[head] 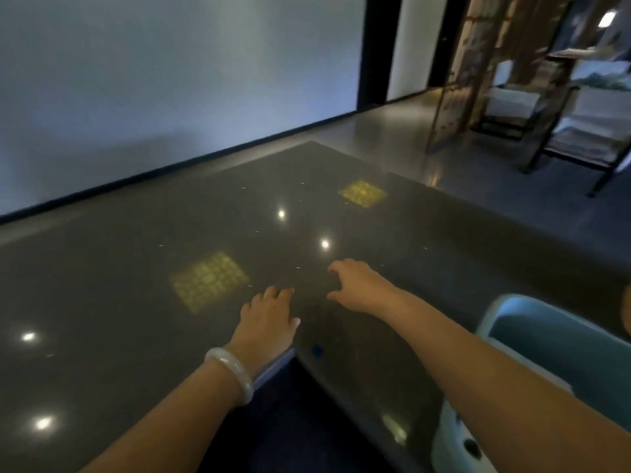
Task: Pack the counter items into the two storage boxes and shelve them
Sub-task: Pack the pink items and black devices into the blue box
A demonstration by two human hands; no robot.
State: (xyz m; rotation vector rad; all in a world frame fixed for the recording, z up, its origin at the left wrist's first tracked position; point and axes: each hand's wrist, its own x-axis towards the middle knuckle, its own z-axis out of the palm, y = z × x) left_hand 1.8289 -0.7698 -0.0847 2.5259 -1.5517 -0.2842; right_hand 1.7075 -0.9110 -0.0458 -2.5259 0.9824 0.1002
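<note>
Both hands are empty: left hand [269,315] loose-fingered, low over the dark surface [136,302], right hand [355,285] half-spread. The blue storage box [512,300] sits just beside the right forearm. I'd grip its rim two-handed, keeping it level.

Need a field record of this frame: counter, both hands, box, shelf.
counter: dark glossy counter, ceiling lights reflected in it
left hand: left hand low over the counter edge, fingers loosely bent, holds nothing
wrist: pale bangle on the left wrist
right hand: right hand stretched forward, thumb and fingers spread, holds nothing
box: light blue storage box at the right, partly out of frame
shelf: shelf rack far right across the floor, blurred
</note>
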